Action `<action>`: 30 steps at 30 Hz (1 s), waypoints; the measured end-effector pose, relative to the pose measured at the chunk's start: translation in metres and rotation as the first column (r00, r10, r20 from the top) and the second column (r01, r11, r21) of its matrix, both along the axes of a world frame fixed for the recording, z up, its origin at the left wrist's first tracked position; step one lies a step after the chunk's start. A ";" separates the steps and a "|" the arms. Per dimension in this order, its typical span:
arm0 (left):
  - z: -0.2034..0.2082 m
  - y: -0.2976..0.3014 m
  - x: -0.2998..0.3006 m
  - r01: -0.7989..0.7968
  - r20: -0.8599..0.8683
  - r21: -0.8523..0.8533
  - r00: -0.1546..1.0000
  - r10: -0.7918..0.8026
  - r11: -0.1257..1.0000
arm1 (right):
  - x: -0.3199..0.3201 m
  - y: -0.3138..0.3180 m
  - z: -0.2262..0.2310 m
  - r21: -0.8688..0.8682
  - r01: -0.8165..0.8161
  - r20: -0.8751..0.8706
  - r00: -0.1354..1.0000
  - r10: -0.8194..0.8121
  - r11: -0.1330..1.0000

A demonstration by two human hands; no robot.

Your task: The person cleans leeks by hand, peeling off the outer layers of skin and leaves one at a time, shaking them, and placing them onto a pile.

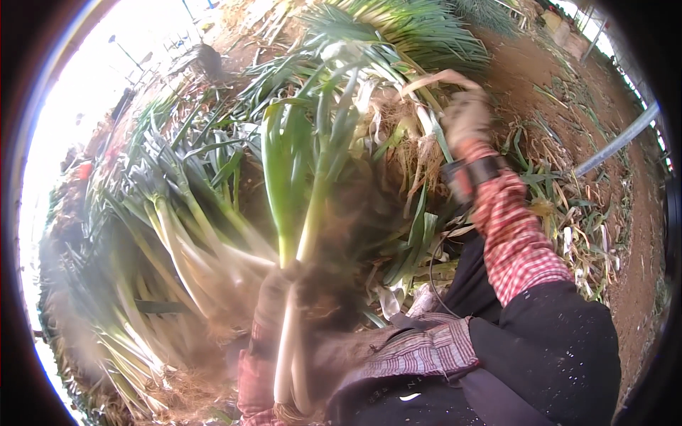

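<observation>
My gloved left hand (pixel 273 282) is closed round a pair of large green onions (pixel 317 209). They stand roughly upright before my body, with green leaves above the hand and white stems and roots below it. Dust or a smear on the lens blurs this part. Away to the upper right, my gloved right hand (pixel 465 119) is closed, its fingers partly hidden by blur. A pale withered leaf (pixel 439 77) loops from it. Beside that hand lie green onions with tangled brown roots (pixel 423 160).
A large heap of green onions (pixel 170 234) lies to my left, and another green bundle (pixel 419 39) at the far side. Leaf scraps (pixel 568 227) litter the brown soil at right, near a metal pipe (pixel 618 138). A cord (pixel 432 273) hangs by my lap.
</observation>
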State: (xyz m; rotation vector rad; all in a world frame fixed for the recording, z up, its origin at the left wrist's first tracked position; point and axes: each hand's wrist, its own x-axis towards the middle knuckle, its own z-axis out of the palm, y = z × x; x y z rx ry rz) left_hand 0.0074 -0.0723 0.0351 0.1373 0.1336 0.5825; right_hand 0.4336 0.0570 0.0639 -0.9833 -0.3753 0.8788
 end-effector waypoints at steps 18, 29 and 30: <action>0.071 -0.046 0.055 0.137 -0.639 0.228 0.768 0.043 0.964 | -0.114 -0.001 0.018 0.021 -0.624 0.929 -0.276 -0.246 0.781; 0.042 -0.052 0.018 -0.031 -0.327 0.058 0.944 0.048 0.998 | 0.065 -0.015 0.059 -0.138 0.381 0.971 -0.129 0.200 0.914; 0.048 -0.050 0.011 -0.063 -0.243 0.180 0.964 0.106 0.982 | 0.083 -0.025 0.060 -0.114 0.411 0.992 0.001 0.125 0.905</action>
